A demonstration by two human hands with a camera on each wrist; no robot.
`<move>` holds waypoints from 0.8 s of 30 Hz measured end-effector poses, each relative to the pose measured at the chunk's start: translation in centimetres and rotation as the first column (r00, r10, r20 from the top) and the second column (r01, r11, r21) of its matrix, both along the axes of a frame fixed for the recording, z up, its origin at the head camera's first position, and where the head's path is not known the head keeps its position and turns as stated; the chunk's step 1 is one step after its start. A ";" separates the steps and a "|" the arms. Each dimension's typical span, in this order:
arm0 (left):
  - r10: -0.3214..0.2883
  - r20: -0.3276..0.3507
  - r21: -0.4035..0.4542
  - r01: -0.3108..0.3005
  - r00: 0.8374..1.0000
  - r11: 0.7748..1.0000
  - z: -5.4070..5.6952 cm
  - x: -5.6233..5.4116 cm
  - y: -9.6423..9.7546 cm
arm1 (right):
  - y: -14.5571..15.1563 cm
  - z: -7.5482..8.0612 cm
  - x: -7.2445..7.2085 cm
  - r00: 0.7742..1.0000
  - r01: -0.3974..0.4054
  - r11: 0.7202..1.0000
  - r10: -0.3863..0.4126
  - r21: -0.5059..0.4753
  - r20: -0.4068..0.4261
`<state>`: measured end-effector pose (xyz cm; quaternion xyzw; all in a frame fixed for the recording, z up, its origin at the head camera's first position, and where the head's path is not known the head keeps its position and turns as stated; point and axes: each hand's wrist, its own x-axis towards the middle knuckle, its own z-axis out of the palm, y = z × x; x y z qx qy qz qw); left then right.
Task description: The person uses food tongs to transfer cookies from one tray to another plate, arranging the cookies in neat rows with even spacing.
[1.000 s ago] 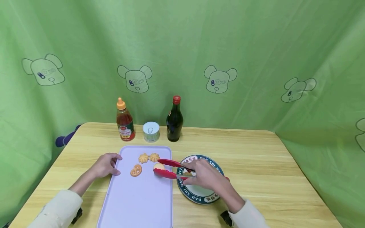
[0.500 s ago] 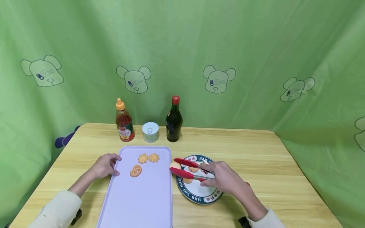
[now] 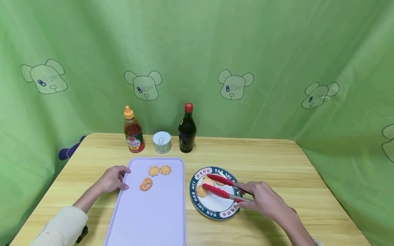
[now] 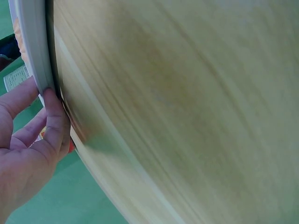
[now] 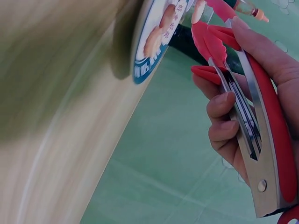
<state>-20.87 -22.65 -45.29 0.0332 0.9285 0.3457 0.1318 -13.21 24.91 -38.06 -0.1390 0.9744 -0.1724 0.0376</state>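
Observation:
My right hand (image 3: pixel 261 200) grips a pair of red-tipped metal tongs (image 3: pixel 219 192) above the plate. Between the tips is a pale round cookie (image 3: pixel 209 181), also visible in the right wrist view. On the round plate (image 3: pixel 212 215), with its dark green lettered rim, lie a swirled cookie (image 3: pixel 201 191) and another cookie (image 3: pixel 220 183) mostly covered by the tongs. With thumb and fingers, my left hand (image 3: pixel 114 179) pinches the left edge of the lilac tray (image 3: pixel 147 215). A pretzel cookie (image 3: pixel 146 184) and two flower-shaped cookies (image 3: pixel 159 170) rest on that tray.
Behind the tray stand a red sauce bottle (image 3: pixel 134 135) with an orange cap, a small can (image 3: pixel 162 142) and a dark bottle (image 3: pixel 187 131) with a red cap. A green curtain (image 3: pixel 197 41) hangs behind the wooden table (image 3: pixel 283 164).
My right hand has moved right, carrying the round cookie in the tongs from the tray to above the plate. My left hand has stayed at the tray's edge.

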 end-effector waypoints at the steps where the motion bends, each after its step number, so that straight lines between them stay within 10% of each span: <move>1: -0.002 -0.002 0.001 0.002 1.000 1.000 0.0 0.0 0.0 | 0.2 0.0 0.1 1.000 0.008 1.000 -0.008 0.009 0.007; 24: 0.003 0.000 0.008 -0.003 1.000 1.000 -0.5 -0.1 -0.1 | 1.6 -1.8 1.1 0.995 0.065 0.998 -0.066 0.024 0.077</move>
